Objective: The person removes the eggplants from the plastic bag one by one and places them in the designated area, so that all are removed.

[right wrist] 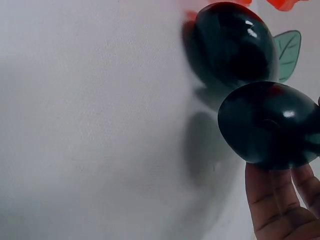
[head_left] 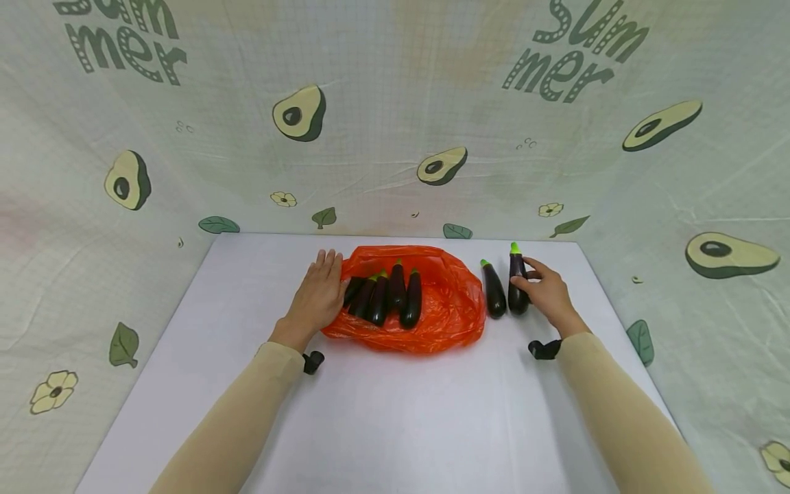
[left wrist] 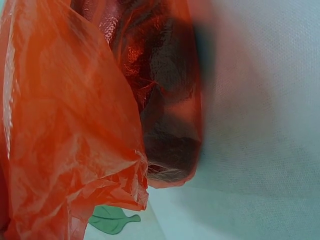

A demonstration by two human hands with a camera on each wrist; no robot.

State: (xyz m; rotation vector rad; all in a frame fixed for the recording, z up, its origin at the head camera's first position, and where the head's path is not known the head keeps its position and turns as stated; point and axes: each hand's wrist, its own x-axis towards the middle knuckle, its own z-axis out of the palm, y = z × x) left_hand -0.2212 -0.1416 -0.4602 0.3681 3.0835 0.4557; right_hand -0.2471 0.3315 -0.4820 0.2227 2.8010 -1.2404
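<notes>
My right hand (head_left: 551,296) holds a dark eggplant (head_left: 517,295) with a bright green stem end, thumb on one side and fingers on the other. In the right wrist view this eggplant (right wrist: 270,125) shows its round end, with fingers curled beneath and its shadow to the left. Just left of it a second eggplant (head_left: 494,291) lies on the table. An orange-red plastic bag (head_left: 447,322) is spread open in the middle, with several eggplants (head_left: 410,302) lying side by side in it. My left hand (head_left: 317,291) rests with straight fingers against the bag's left edge.
Everything stands on a white table (head_left: 395,412). Behind and along both sides hangs a pale cloth (head_left: 370,103) printed with avocados, leaves and flowers. A black wrist device (head_left: 313,362) sits at the left wrist, and another black device (head_left: 544,350) at the right.
</notes>
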